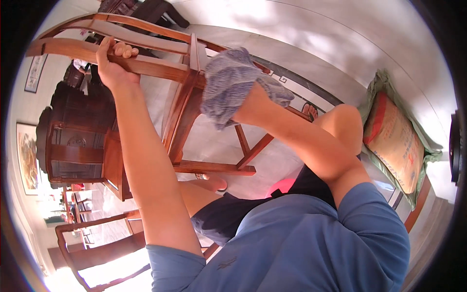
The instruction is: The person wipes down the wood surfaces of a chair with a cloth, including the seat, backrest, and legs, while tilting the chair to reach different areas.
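A reddish-brown wooden chair [160,68] stands before me, its long rails reaching to the upper left and its legs down toward the floor. My left hand [116,63] is wrapped round one of those rails, with the fingers curled over the top. A crumpled grey-blue cloth [228,85] covers most of my right hand [250,104], which holds it against the chair near the joint of rail and leg. The fingers of that hand are hidden by the cloth.
A dark carved wooden chair [78,146] stands at the left, with another wooden chair [104,243] at the lower left. On the right leans a full tan sack [396,141] with green wrapping. Something pink [284,185] shows beside my legs. Framed pictures hang on the left wall.
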Tool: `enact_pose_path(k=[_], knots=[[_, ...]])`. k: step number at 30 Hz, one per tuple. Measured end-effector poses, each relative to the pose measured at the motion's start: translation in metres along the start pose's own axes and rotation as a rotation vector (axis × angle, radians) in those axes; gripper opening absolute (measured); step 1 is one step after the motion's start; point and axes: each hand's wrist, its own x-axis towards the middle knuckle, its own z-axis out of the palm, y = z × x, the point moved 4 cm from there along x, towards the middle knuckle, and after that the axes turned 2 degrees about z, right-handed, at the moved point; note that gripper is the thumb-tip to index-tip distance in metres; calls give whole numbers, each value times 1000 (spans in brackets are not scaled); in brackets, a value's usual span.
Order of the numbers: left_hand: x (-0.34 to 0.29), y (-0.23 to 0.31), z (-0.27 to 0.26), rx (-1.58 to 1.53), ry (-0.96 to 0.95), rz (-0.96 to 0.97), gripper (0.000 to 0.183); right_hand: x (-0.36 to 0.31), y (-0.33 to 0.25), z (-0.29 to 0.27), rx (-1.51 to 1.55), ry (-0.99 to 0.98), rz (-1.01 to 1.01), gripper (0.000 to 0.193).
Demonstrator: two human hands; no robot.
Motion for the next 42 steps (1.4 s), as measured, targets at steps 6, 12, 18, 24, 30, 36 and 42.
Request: enact_pose_path(k=[6,12,18,24,30,36,42], knots=[[-2,-8,10,-1,-16,-28,17,29,7,19,-123,-213,-104,29],[5,-3,2,70,23,-13,16,32,6,6,61,-208,10,31],[7,-1,-2,71,-22,4,17,-19,8,2,292,-23,12,34],[9,-9,2,15,-80,-39,20,-13,-2,3,-36,-58,-3,24],[2,-9,7,7,-25,-17,20,20,15,15,-17,-562,121,20],[3,-2,2,36,-32,23,19,14,9,19,-102,-557,-157,34],[4,-5,0,18,-20,-17,22,2,-4,2,-42,94,-2,25]])
